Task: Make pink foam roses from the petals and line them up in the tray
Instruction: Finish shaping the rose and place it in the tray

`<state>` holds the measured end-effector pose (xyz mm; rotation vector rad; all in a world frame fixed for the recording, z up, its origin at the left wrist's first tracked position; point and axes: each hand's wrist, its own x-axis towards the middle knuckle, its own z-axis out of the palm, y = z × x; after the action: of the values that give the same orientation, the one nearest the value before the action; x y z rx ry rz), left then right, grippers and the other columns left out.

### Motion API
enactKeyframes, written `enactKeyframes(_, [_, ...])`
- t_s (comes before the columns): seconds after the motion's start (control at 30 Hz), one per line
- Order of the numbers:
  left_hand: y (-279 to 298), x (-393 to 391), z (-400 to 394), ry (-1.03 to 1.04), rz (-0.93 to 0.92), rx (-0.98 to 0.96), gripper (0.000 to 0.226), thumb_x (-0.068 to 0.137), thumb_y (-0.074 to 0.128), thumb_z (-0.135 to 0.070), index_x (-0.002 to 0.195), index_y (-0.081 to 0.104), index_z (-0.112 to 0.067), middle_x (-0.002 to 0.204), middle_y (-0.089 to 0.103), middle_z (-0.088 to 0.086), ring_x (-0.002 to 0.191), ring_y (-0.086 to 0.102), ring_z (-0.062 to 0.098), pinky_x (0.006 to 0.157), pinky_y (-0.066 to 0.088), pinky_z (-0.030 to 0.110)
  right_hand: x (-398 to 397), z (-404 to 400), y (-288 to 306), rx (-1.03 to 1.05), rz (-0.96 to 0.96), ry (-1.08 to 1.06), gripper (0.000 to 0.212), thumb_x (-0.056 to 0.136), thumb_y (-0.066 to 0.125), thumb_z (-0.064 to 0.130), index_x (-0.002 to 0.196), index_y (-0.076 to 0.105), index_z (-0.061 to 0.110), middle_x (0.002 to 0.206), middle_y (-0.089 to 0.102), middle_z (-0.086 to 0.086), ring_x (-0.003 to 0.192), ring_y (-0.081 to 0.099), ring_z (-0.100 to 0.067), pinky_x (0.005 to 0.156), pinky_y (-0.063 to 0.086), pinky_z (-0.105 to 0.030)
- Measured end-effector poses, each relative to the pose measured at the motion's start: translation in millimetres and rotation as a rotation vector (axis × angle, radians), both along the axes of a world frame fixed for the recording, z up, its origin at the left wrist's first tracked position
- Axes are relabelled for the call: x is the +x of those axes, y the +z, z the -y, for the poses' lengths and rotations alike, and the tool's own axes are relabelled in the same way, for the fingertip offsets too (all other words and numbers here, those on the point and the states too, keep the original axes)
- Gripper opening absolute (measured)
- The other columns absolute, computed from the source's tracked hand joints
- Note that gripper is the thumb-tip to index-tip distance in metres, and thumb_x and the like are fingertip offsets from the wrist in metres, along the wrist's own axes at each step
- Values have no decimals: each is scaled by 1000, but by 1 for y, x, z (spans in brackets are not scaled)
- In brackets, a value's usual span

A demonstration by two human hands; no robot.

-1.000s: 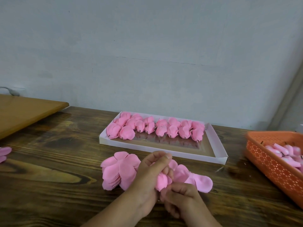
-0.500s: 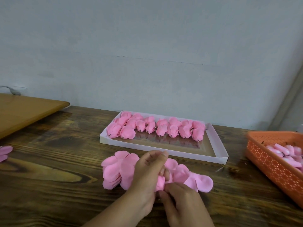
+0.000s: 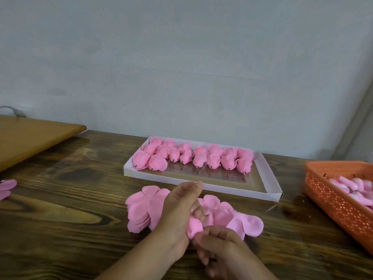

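Note:
My left hand point(image 3: 177, 215) curls around a half-formed pink foam rose point(image 3: 194, 226) just above the table. My right hand point(image 3: 218, 251) is below it, fingers pinching the rose's lower end. Two heaps of loose pink petals lie on the table behind my hands: a stack of petals point(image 3: 142, 211) at left and spread petals point(image 3: 238, 217) at right. Farther back sits a white tray point(image 3: 266, 182) with two rows of finished roses point(image 3: 193, 157) along its far side.
An orange perforated basket point(image 3: 335, 201) with pink pieces stands at the right edge. A lighter wooden board point(image 3: 30, 134) lies raised at far left. A few pink petals point(image 3: 6, 187) sit at the left edge. The grey wall is close behind the tray.
My right hand shifted slightly at the base of the rose while the left kept wrapping it. The rose sits a bit lower between the hands.

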<state>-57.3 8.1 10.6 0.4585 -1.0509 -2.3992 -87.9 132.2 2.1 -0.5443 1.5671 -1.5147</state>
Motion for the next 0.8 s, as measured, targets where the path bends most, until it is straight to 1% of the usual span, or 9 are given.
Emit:
enactKeyframes(0.1, [-1, 1, 0, -9, -7, -22, 21, 72, 76, -28, 79, 61, -14, 44, 35, -1, 36, 38, 12, 44, 43, 26, -5, -1, 3, -34, 10, -83, 37, 61, 76, 34, 90, 74, 11, 86, 73, -14, 74, 70, -23, 58, 52, -30])
enactKeyframes(0.17, [-1, 2, -2, -19, 2, -70, 21, 87, 70, -31, 82, 59, -14, 45, 35, -1, 37, 39, 12, 40, 40, 24, -6, -1, 6, -88, 44, -95, 43, 66, 83, 36, 102, 75, 13, 99, 73, -20, 90, 73, -30, 66, 56, -30])
enactKeyframes(0.23, [-1, 3, -3, -2, 19, -132, 22, 98, 61, -32, 93, 60, -10, 46, 35, -1, 38, 42, 13, 39, 40, 23, -6, -2, 6, -127, 79, -123, 45, 70, 90, 23, 108, 73, 6, 99, 73, -23, 95, 73, -32, 69, 58, -29])
enactKeyframes(0.3, [-1, 3, -4, 39, 19, -204, 26, 98, 59, -36, 101, 62, -10, 46, 36, -1, 41, 47, 14, 40, 42, 24, -6, -2, 3, -152, 82, -151, 43, 65, 84, 14, 105, 74, 2, 97, 75, -21, 95, 74, -31, 69, 60, -29])
enactKeyframes(0.4, [-3, 5, -7, 100, -6, -293, 28, 87, 61, -44, 92, 67, -17, 45, 37, -1, 46, 53, 15, 43, 44, 25, -5, -1, 1, -163, 63, -180, 41, 59, 78, 10, 98, 77, -1, 96, 75, -22, 93, 75, -32, 69, 62, -31])
enactKeyframes(0.5, [-6, 3, -7, 141, -11, -326, 25, 98, 56, -35, 96, 65, -11, 44, 37, -2, 48, 55, 14, 47, 49, 23, -4, -2, 2, -168, 51, -198, 32, 54, 81, 12, 85, 79, 3, 89, 75, -21, 85, 76, -31, 66, 62, -33])
enactKeyframes(0.57, [-7, 2, -6, 143, -7, -328, 25, 101, 54, -31, 99, 63, -8, 44, 38, -1, 48, 55, 15, 48, 50, 23, -3, -2, 3, -167, 51, -190, 31, 55, 82, 17, 84, 79, 6, 84, 74, -19, 78, 75, -27, 66, 60, -32])
enactKeyframes(0.67, [-9, 2, -7, 100, -2, -321, 24, 102, 54, -31, 99, 63, -9, 44, 38, -1, 51, 56, 16, 51, 50, 27, -4, -3, 4, -193, 81, -195, 26, 59, 81, 10, 84, 76, 3, 86, 72, -22, 76, 73, -27, 65, 60, -33])
enactKeyframes(0.8, [-10, 2, -9, 68, -13, -320, 30, 91, 59, -43, 95, 65, -14, 43, 38, -1, 55, 59, 17, 56, 51, 30, -4, -5, 5, -242, 75, -179, 27, 59, 78, 4, 86, 76, 1, 83, 70, -24, 74, 71, -27, 64, 59, -32])
